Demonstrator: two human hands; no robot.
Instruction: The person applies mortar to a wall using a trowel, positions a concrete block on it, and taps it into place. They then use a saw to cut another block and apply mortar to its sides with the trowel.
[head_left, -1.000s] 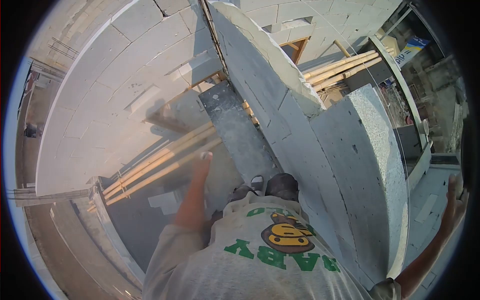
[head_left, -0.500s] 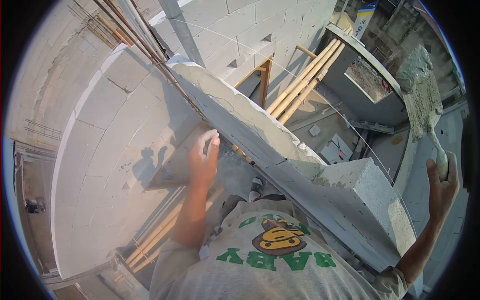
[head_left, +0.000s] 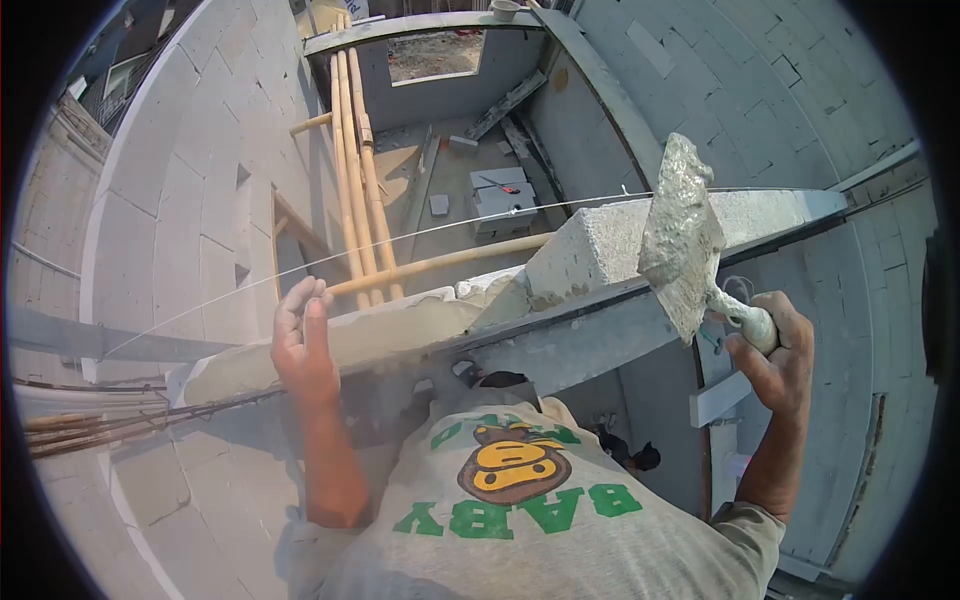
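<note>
Mortar (head_left: pixel 678 215) loads my trowel (head_left: pixel 690 250), right hand (head_left: pixel 775 350) clenched on its handle at 3 o'clock; left hand (head_left: pixel 303 345) open at 9. I'd spread evenly along the block wall top (head_left: pixel 400 330), under the string line (head_left: pixel 400 240).

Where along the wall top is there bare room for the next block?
The mortar bed lies bare between the left hand and the last-laid block. That block end is crowded: the right hand holds a loaded trowel over it, and the string line runs above.
</note>
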